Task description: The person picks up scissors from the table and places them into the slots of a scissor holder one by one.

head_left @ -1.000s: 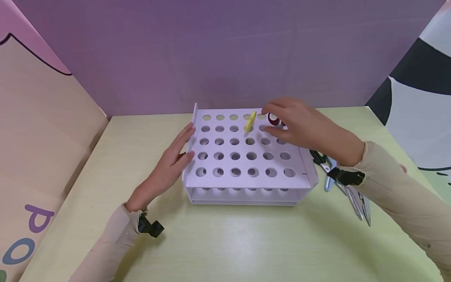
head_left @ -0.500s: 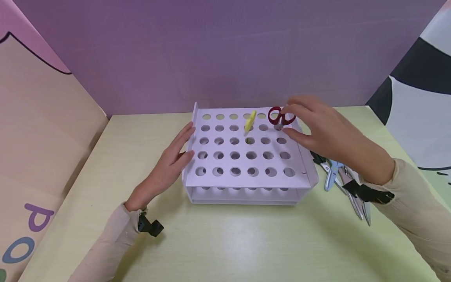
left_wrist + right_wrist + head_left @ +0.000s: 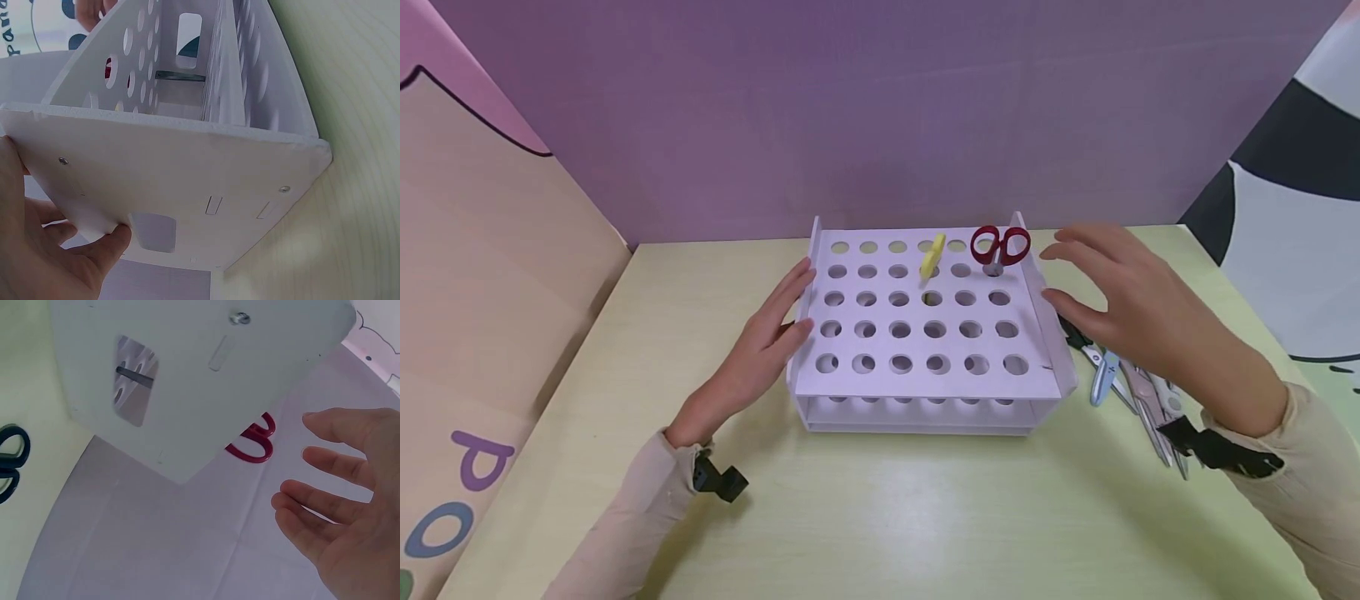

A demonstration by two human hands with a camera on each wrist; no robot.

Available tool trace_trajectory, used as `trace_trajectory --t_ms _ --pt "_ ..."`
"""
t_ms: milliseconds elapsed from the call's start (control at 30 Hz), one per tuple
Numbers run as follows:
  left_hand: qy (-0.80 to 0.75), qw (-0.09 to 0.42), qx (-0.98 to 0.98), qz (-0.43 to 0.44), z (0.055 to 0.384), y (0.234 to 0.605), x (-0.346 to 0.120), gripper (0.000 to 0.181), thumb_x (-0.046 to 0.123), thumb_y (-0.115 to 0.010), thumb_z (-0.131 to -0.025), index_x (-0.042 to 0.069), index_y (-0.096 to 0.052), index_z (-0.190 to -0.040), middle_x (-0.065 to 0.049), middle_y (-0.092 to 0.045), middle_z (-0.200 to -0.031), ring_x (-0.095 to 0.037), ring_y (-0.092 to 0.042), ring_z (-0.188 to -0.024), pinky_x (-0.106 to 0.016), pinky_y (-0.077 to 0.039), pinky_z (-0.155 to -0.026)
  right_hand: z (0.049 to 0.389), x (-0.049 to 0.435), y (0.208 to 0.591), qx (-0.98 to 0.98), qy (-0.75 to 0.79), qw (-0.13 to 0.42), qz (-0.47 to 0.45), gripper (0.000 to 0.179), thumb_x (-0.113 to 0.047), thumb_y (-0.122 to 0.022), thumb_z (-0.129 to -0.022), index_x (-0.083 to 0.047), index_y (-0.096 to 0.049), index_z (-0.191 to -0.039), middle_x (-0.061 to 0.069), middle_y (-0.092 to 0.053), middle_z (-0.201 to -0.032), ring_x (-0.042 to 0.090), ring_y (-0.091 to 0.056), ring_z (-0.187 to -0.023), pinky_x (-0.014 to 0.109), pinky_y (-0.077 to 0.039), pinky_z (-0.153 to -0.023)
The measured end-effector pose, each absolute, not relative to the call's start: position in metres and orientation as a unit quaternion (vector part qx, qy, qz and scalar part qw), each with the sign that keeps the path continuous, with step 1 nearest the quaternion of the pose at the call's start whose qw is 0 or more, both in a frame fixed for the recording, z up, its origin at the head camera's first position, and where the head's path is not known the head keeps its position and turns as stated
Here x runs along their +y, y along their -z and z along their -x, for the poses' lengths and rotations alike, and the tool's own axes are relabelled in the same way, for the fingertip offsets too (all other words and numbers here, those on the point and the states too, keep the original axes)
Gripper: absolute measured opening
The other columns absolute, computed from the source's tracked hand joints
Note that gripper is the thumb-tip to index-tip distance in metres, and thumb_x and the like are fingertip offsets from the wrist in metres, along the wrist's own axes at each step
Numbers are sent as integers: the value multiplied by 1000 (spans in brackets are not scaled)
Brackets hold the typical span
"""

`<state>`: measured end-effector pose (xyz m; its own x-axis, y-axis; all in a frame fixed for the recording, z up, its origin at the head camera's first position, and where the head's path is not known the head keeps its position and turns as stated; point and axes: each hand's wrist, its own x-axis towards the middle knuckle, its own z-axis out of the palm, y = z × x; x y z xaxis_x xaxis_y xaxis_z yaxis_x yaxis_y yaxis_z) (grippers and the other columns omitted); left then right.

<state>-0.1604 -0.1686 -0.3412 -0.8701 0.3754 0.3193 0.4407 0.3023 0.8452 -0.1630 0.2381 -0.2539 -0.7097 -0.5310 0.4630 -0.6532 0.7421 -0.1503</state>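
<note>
A white rack with rows of round holes stands on the table. My left hand touches its left side panel with fingers fairly straight, the thumb beside the panel's slot. To the right of the rack, my right hand is in the air with fingers spread and nothing in it. Red-handled scissors stand upright in a hole at the back right. Nearer the middle of the back rows, a yellow-handled item pokes up from another hole; its lower part is mostly hidden.
Several pairs of scissors lie on the table right of the rack, partly under my right arm: black-handled scissors, blue ones and pinkish ones. A purple wall rises behind the table.
My right hand has let go of the red-handled scissors and drawn back to the right, leaving them in the rack. The left hand has stayed at the rack's side.
</note>
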Motion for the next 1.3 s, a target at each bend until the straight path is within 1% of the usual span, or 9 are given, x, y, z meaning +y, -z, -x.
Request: trace_trajectory --t_ms 433,500,567,667,733,800,900,1167,1300 --pt "534 33 -805 254 162 341 -169 58 9 -46 -103 9 -28 -157 6 -14 -166 -13 -25 -147 -45 -39 -110 154 269 281 -914 -160 211 -306 52 -5 -85 -72 -6 -65 -121 18 -59 -130 37 -51 -120 57 -45 -93" --pt "535 34 -805 254 161 341 -168 58 8 -46 -102 8 -28 -157 5 -14 -166 -13 -25 -147 -45 -39 -110 153 275 286 -912 -164 216 -306 53 -4 -85 -72 -6 -65 -121 17 -59 -129 36 -51 -121 47 -45 -100" --pt "536 34 -804 255 162 341 -168 58 8 -46 -102 8 -28 -157 5 -15 -166 -14 -25 -147 -45 -39 -109 152 281 289 -911 -166 225 -305 52 -3 -85 -71 -6 -65 -120 17 -60 -128 35 -52 -119 42 -45 -100" --pt "537 33 -804 255 162 342 -168 58 8 -46 -102 9 -28 -157 7 -15 -166 -16 -26 -147 -44 -40 -109 151 288 294 -912 -170 230 -294 50 -2 -83 -74 -5 -65 -120 16 -60 -127 35 -52 -119 22 -37 -107" --pt "536 33 -804 255 162 342 -168 58 8 -46 -103 9 -28 -157 7 -14 -166 -17 -26 -148 -45 -39 -109 150 292 297 -915 -170 229 -284 49 -2 -82 -74 -4 -65 -120 17 -61 -126 36 -52 -119 34 -43 -104" --pt "534 32 -806 254 162 343 -168 58 8 -46 -103 9 -28 -157 6 -14 -166 -16 -25 -148 -45 -39 -110 149 297 301 -919 -173 225 -274 48 -2 -81 -75 -3 -65 -119 18 -61 -125 38 -52 -118 39 -44 -102" --pt "532 32 -807 254 162 343 -168 58 8 -46 -103 9 -27 -157 6 -14 -166 -15 -25 -148 -45 -38 -110 149 302 306 -925 -180 215 -257 46 -1 -80 -76 -2 -64 -119 19 -60 -125 40 -51 -118 56 -43 -89" --pt "531 31 -809 250 161 342 -168 58 9 -46 -103 9 -27 -157 8 -14 -166 -13 -24 -147 -45 -38 -110 155 317 319 -940 -187 180 -221 42 -4 -77 -82 -2 -62 -122 21 -61 -123 42 -51 -115 58 -43 -86" --pt "530 32 -810 249 161 342 -168 58 9 -47 -103 10 -28 -157 8 -14 -166 -14 -25 -148 -45 -38 -110 161 326 328 -951 -187 144 -198 42 -7 -74 -87 -1 -59 -126 26 -58 -127 48 -48 -118 64 -42 -87"
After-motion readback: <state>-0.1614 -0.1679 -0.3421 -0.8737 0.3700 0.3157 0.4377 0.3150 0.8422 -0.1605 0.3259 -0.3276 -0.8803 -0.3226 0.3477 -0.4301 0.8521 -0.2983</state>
